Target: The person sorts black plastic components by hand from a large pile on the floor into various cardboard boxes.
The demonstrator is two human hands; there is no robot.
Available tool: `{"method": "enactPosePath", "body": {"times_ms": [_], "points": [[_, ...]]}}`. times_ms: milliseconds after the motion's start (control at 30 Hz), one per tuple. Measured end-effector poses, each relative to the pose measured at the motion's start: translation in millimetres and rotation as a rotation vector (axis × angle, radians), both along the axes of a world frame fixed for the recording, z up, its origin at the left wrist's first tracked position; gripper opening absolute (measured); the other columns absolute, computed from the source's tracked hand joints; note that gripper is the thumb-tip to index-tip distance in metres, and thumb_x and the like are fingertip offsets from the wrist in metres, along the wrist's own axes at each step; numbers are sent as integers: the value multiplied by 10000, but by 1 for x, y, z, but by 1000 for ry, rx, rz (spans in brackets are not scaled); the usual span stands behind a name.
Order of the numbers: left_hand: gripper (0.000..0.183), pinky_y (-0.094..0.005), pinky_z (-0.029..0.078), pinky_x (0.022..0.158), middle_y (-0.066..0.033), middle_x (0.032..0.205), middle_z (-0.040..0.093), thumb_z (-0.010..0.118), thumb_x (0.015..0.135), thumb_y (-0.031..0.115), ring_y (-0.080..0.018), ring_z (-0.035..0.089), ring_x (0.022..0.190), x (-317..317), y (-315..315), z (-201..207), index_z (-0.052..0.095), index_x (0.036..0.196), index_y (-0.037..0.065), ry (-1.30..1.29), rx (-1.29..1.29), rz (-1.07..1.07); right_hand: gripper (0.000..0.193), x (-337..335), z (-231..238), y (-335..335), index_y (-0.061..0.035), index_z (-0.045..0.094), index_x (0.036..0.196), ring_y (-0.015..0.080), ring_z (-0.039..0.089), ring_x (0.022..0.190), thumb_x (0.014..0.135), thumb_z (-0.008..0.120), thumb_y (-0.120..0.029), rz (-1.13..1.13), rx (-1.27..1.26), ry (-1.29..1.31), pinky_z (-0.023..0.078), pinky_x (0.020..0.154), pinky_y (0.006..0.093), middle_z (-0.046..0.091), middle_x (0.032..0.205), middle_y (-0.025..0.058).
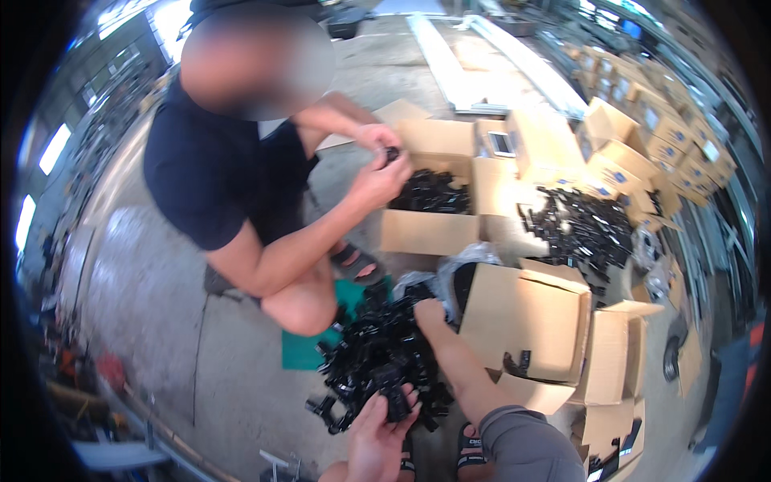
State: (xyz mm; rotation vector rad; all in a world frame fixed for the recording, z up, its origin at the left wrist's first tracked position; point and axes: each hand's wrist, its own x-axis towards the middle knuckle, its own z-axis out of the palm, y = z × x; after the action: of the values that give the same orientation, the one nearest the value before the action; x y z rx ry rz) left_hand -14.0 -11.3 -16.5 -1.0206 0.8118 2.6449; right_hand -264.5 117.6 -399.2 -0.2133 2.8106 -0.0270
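Near the lower middle, my left hand (377, 434) is closed around a black plastic part (395, 402), which looks like a short clamp or bracket. Just beyond it, a heap of similar black parts (373, 345) lies on a green sheet (299, 349) and the floor. My right arm reaches forward past the heap. At its far edge, my right hand (427, 310) is beside black parts and a clear plastic bag (474, 255); its fingers are hidden.
Across the heap, a squatting person (213, 177) holds a small black piece over an open carton (430, 233) of black parts. More black pieces (582, 233) lie to the right. An open carton (522, 321) stands near my right arm, with stacked boxes (675, 132) behind.
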Motion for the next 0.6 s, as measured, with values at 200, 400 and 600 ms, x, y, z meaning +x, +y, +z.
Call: {"method": "enactPosePath", "body": {"times_ms": [200,400,600], "points": [[330,-362,501,1009,-129,1249,632,502,1026,244,-231,622,1125,-3,2,12,552,1255,11,36,-114,-79,179,9,20,-11,-91,758,909,300,707,930,872,590,-140,132,-88,78,563,777,395,738,954,124],[331,-366,493,1021,-129,1226,642,511,1023,225,-226,623,1127,2,-1,17,558,1261,1,41,-122,-104,154,17,15,-2,-31,654,973,318,678,960,891,557,-119,110,-178,199,566,778,424,676,972,164],[306,-385,494,1025,-141,1200,648,516,1021,183,-233,630,1118,8,-1,24,569,1243,-21,96,-149,-52,167,16,37,2,-3,607,1010,383,641,967,879,561,-96,33,-333,197,549,825,464,589,1054,202]]}}
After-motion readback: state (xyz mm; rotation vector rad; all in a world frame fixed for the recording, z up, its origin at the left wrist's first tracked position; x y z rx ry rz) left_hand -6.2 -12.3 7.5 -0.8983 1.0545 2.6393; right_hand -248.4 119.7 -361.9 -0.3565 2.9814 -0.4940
